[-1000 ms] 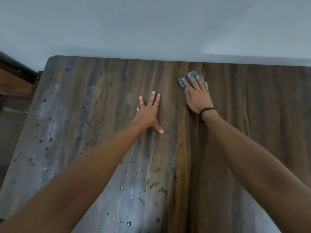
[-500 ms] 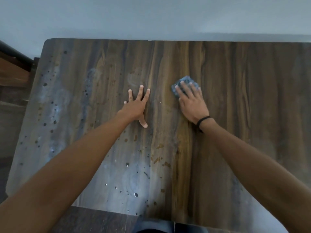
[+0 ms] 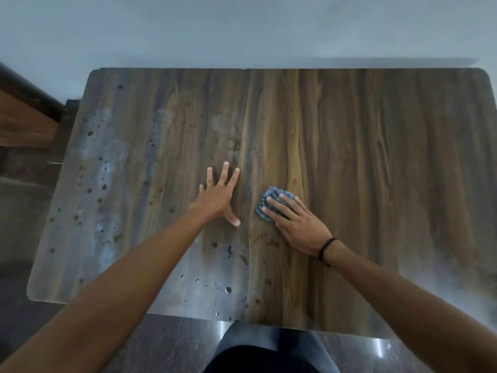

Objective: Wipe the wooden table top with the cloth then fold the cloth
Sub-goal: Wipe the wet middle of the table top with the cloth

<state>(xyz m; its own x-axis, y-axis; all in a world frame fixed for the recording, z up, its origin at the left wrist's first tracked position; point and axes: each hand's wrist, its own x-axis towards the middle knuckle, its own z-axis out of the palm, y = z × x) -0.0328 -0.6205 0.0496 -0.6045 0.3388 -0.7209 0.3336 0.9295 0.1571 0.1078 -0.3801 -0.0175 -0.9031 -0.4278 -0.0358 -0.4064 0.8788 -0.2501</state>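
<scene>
Mid-wipe: your right hand (image 3: 298, 227) presses flat fingers on the bunched cloth (image 3: 271, 204) near mid table top (image 3: 376, 157), left hand (image 3: 217, 197) splayed empty at its 9 o'clock; spots (image 3: 215, 289) toward 7 o'clock unwiped, folding not begun.

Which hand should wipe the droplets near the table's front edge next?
Right, probably. The right hand presses the cloth onto the table; the left hand lies flat, holding nothing.
</scene>
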